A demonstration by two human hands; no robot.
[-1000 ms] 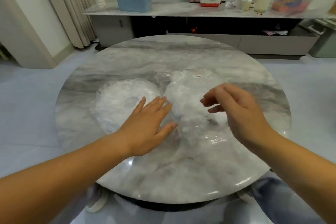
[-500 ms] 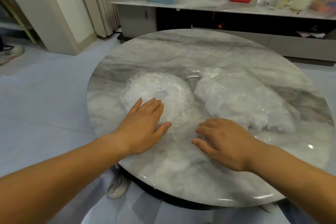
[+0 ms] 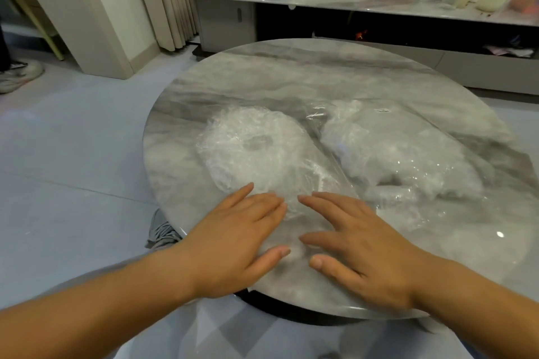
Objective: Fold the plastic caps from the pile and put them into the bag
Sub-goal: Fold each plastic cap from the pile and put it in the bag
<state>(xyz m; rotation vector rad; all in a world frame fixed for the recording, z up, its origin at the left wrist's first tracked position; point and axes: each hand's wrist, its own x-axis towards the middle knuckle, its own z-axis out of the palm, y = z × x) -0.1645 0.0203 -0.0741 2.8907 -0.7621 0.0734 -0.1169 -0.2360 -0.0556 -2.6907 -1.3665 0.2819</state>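
Pile of caps (image 3: 250,148) sits left-centre on the surface (image 3: 320,73) and looks full. Left hand (image 3: 233,242) flat, fingers straight, tips at the pile's near edge, gripping nothing. Right hand (image 3: 358,248) likewise flat beside it. Bag (image 3: 402,154) lies right, part-filled; much folding left, I judge. Hands near front rim; far half open.

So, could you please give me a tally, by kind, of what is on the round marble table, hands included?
Hands: 2, the left hand and the right hand, both flat and open
Piles: 1, the loose pile of crinkled clear plastic caps
Bags: 1, the clear plastic bag holding caps
Total: 4
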